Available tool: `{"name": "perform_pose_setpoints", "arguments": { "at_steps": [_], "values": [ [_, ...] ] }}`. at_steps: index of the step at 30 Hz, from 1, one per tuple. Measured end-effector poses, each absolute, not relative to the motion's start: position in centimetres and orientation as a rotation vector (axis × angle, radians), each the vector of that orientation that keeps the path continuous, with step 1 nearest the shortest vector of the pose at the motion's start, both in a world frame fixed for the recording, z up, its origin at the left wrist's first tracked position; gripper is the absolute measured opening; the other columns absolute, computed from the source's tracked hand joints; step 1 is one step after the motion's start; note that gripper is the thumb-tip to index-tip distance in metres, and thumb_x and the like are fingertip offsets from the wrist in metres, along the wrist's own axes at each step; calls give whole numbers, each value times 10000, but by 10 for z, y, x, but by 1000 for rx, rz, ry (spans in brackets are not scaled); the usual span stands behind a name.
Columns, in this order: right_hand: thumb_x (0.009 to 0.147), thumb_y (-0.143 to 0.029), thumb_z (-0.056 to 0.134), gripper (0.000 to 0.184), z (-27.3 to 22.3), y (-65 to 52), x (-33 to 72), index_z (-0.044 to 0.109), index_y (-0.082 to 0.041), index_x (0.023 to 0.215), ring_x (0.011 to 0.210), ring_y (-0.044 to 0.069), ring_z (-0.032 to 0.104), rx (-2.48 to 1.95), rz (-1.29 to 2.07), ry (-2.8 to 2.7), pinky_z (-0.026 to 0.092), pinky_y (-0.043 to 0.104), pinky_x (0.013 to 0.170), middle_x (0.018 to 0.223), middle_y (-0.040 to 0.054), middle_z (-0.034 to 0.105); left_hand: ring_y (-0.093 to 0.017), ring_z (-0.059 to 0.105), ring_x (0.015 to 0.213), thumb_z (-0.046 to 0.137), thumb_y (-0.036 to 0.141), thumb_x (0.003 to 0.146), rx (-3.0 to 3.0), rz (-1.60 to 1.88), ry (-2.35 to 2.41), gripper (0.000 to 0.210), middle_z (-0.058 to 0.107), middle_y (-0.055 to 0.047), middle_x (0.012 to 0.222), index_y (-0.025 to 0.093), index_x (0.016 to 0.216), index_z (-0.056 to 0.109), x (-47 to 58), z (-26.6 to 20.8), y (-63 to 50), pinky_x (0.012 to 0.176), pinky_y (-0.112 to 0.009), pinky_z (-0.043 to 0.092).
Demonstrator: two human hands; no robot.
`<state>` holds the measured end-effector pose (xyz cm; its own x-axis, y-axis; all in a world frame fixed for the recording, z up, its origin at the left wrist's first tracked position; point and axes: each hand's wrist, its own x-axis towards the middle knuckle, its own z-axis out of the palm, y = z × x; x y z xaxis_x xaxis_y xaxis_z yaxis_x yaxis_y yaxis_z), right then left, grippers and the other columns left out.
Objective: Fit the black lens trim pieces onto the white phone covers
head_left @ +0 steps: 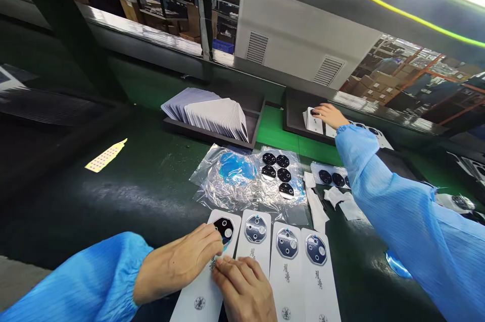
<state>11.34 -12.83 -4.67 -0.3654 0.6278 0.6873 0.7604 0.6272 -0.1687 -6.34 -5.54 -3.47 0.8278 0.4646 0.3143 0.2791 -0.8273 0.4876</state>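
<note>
Dark green matting covers the workbench [125, 185], with a grey housing and shelving of cardboard boxes behind it. Four white phone back covers lie side by side at the near edge, each with a rounded camera cut-out near the top, a short column of dark brush-style characters in the middle and a small round emblem lower down; the writing is too small to read. The left hand [182, 261] rests on the leftmost back cover [206, 286], fingers curled with the tips at its dark camera piece [223, 228]; whether they pinch anything cannot be told. The right hand [244, 289] lies flat just beside it, fingertips pressing the same cover where it meets the second cover [254, 244]. Behind the covers sits a clear plastic bag [227, 185] with blue film and a sheet of black round lens pieces [278, 173]. A black tray [250, 125] holds a fanned stack of white covers [212, 112]. Another person's hand [329, 115], in a blue sleeve, reaches into a second tray [293, 115]. A yellow dotted strip [106, 155] lies well apart at left.
</note>
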Motion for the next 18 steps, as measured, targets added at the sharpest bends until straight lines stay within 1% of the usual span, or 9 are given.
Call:
{"name": "perform_pose_setpoints", "arguments": {
  "at_steps": [3,5,6,8,10,11,14,16,18],
  "values": [
    [1016,-200,350,296,-44,-131,117,634,-193,929,799,104,695,-1083,-83,-2086,513,233,739,883,-5,755,-132,506,759,305,24,913,2349,457,589,242,547,12,875,230,891,430,-79,-23,-65,729,-200,448],
    [1011,-310,364,253,-46,-134,118,588,-194,997,830,124,699,-1110,165,-1994,539,216,762,906,30,741,-116,515,757,355,46,907,2204,358,602,209,534,23,898,241,918,428,-85,-13,-71,707,-173,451],
    [999,-399,366,282,-49,-137,118,550,-190,1039,863,145,697,-1130,292,-1890,551,223,771,928,61,729,-109,518,753,377,50,901,2157,323,599,204,529,29,903,246,925,429,-85,-7,-73,697,-162,450],
    [932,-601,359,470,-55,-142,118,461,-179,1112,901,193,696,-1110,488,-1665,574,252,742,960,121,698,-100,524,745,395,43,888,2135,306,577,210,529,34,901,248,922,431,-78,2,-76,680,-152,449],
    [883,-695,333,574,-59,-147,118,420,-187,1134,807,195,706,-1051,611,-1563,576,239,656,913,109,693,-99,534,743,388,32,883,2189,391,555,214,535,31,880,240,908,432,-62,7,-76,670,-154,450],
    [904,-666,330,530,-60,-149,120,438,-199,1131,733,171,704,-1054,642,-1585,563,208,613,865,74,697,-103,538,749,388,33,887,2220,461,553,208,540,28,870,235,903,436,-52,8,-74,673,-158,453],
    [1014,-398,311,296,-54,-155,131,558,-235,1027,551,90,638,-1233,541,-1710,501,122,536,712,-19,664,-130,552,804,385,55,925,2284,727,627,181,577,5,879,220,928,458,-22,0,-63,720,-199,463],
    [1018,-299,323,298,-50,-157,139,602,-225,941,561,87,629,-1335,301,-1754,492,123,543,692,-10,639,-166,553,844,360,80,959,2353,850,720,180,598,-19,883,206,972,488,-7,-10,-55,757,-257,465],
    [1012,-276,324,330,-52,-157,144,608,-207,860,602,106,646,-1370,49,-1771,497,151,545,726,25,661,-190,547,827,323,92,976,2461,869,785,219,598,-36,859,190,997,518,1,-20,-48,741,-295,466]
  ]
}}
